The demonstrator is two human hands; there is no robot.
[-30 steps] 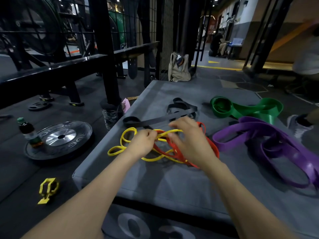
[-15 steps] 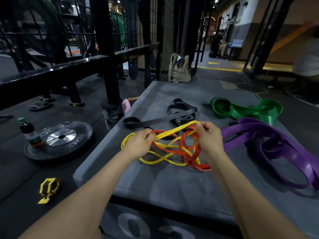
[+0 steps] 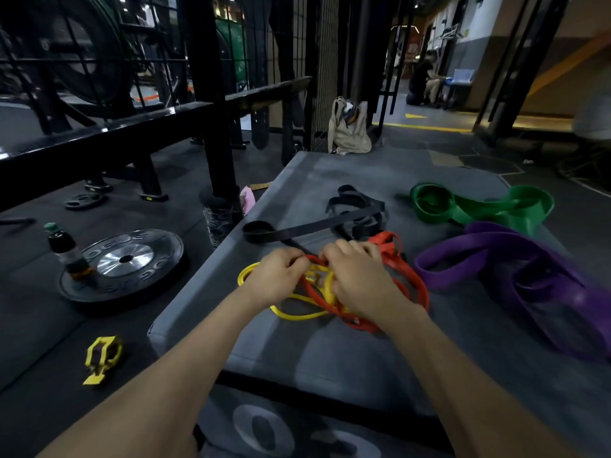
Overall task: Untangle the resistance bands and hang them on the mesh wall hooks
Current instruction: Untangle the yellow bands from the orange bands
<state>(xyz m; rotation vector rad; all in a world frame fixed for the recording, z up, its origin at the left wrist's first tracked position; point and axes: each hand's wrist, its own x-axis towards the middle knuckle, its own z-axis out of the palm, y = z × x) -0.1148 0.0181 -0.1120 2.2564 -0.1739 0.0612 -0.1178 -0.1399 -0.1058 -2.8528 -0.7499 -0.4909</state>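
Both hands now close together: left hand (image 3: pixel 277 276) & right hand (image 3: pixel 358 279) grip yellow band (image 3: pixel 297 315) (tangled w/ red band (image 3: pixel 417 287)).

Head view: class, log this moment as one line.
left hand grips thin yellow rubber band | right hand grips thin red rubber band | tangled | none hung

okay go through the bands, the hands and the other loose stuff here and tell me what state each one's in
yellow band: tangled with the red, on the mat
red band: tangled with the yellow
left hand: gripping the tangle
right hand: gripping the tangle
black band: lying loose, unhung
green band: lying folded
purple band: lying looped
bottle: upright, capped
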